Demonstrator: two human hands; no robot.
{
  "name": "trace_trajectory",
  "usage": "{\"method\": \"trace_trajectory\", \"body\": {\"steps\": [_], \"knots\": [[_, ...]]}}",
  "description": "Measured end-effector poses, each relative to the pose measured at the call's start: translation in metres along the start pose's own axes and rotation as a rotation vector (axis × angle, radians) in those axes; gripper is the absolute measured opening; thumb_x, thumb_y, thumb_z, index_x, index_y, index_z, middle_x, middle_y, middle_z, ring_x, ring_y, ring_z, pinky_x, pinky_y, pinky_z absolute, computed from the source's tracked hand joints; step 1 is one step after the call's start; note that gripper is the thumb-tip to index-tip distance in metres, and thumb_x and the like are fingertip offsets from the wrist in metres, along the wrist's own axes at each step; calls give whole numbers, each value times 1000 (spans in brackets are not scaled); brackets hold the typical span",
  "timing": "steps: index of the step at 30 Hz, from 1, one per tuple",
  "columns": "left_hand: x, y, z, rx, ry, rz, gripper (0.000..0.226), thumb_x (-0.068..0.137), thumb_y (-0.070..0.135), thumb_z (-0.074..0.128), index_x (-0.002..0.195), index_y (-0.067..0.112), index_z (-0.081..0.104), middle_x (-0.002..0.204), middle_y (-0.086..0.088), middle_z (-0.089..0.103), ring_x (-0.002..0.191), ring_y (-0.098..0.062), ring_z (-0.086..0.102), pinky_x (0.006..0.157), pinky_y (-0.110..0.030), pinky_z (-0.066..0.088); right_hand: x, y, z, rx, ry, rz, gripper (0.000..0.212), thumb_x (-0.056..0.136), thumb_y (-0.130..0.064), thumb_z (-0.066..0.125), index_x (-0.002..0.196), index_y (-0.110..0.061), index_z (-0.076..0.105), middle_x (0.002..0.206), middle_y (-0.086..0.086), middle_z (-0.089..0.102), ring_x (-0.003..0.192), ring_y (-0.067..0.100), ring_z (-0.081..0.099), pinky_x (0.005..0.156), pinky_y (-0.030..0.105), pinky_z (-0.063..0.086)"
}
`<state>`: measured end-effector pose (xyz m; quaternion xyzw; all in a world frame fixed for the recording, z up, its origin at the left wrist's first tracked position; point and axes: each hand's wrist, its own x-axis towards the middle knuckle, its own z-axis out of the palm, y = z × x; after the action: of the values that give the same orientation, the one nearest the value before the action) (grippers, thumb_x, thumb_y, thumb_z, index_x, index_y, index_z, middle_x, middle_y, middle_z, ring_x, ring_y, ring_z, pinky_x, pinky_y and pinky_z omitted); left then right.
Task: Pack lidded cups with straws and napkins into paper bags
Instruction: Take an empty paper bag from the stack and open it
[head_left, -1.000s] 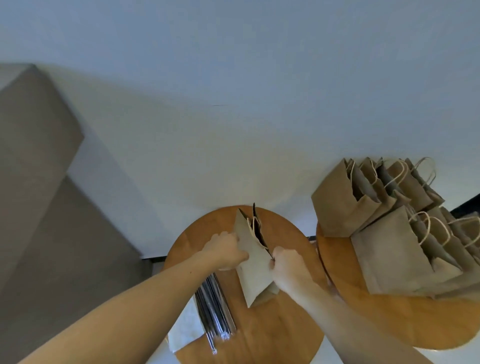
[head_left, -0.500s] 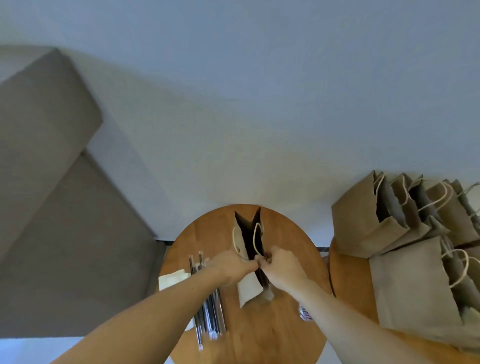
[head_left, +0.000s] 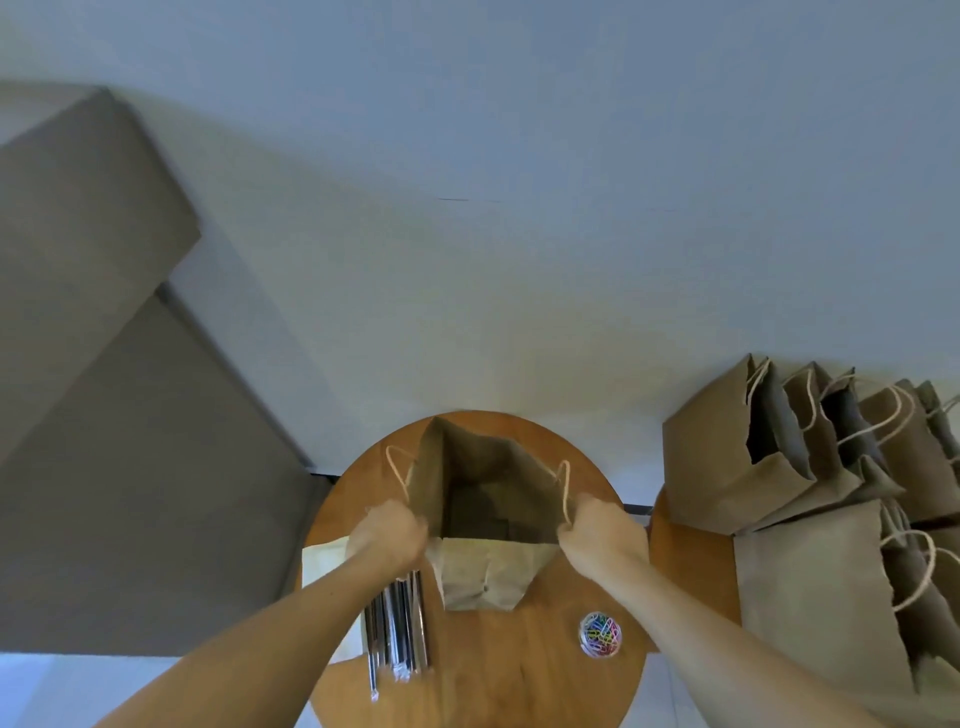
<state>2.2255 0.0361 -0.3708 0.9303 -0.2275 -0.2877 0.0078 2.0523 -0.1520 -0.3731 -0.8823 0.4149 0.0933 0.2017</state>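
Paper bag (head_left: 488, 483) upright mid round table (head_left: 519, 670), mouth up, wide. Left hand (head_left: 387, 535) fingers curled on left rim, right hand (head_left: 597, 530) curled on right rim at handle. Straws (head_left: 397, 639) just near-left of bag, long axis toward person; left hand nearer. No cup in view.

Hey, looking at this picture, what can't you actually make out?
All in the head view:
Open bag: its bottom lies in dark shadow, so contents are unclear.
Napkins: largely covered by the left forearm.
Stacked bags: cut off by the right edge; their walls hide any contents.
Straws: bunched, too fine to count.
Left hand and right hand: fingertips hidden at the bag's rim.
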Motion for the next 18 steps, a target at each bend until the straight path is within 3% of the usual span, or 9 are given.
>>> {"method": "trace_trajectory", "body": {"steps": [4,7,9,11,13,16,18], "knots": [[-3,11,16,-286,-64,49,31,97,38,47,81,17,65,70,0,69,60,-11,69,64,-23,58,-6,-17,14,76,-52,-115,19,95,-43,54,103,-25,57,76,-12,59,65,7,62,60,23,57],[1,12,18,-338,-216,170,39,85,57,56,104,24,59,86,4,69,71,-11,70,73,-27,60,-7,-21,15,114,-141,-155,39,89,-58,55,113,-27,54,82,-14,60,69,5,62,51,17,45],[1,8,9,-341,-318,218,61,72,67,64,119,32,49,111,11,62,93,-9,62,81,-26,53,-5,-19,9,137,-226,-163,63,81,-68,56,128,-27,49,101,-11,64,84,8,63,57,17,45],[3,2,-4,-246,-391,237,92,64,69,71,140,33,36,137,6,51,119,-18,53,98,-34,45,-2,-17,-2,131,-324,-175,82,77,-69,56,145,-27,38,129,-5,60,102,14,63,70,22,51],[5,-3,-21,-95,-408,267,97,66,60,75,147,33,29,146,0,46,127,-23,48,105,-40,43,3,-19,-19,88,-377,-199,86,80,-60,57,153,-28,26,148,-2,46,119,20,58,86,28,54],[5,0,-55,126,-196,260,82,77,46,72,146,23,35,136,-3,53,116,-21,54,95,-38,50,14,-32,-50,-24,-290,-263,76,88,-44,54,155,-26,22,159,1,30,138,25,42,104,36,46],[2,7,-81,228,41,253,75,81,46,66,145,21,36,138,-6,51,124,-26,49,102,-44,46,22,-51,-73,-61,-171,-334,66,94,-37,50,153,-20,26,158,4,29,142,27,33,109,38,38]]}}
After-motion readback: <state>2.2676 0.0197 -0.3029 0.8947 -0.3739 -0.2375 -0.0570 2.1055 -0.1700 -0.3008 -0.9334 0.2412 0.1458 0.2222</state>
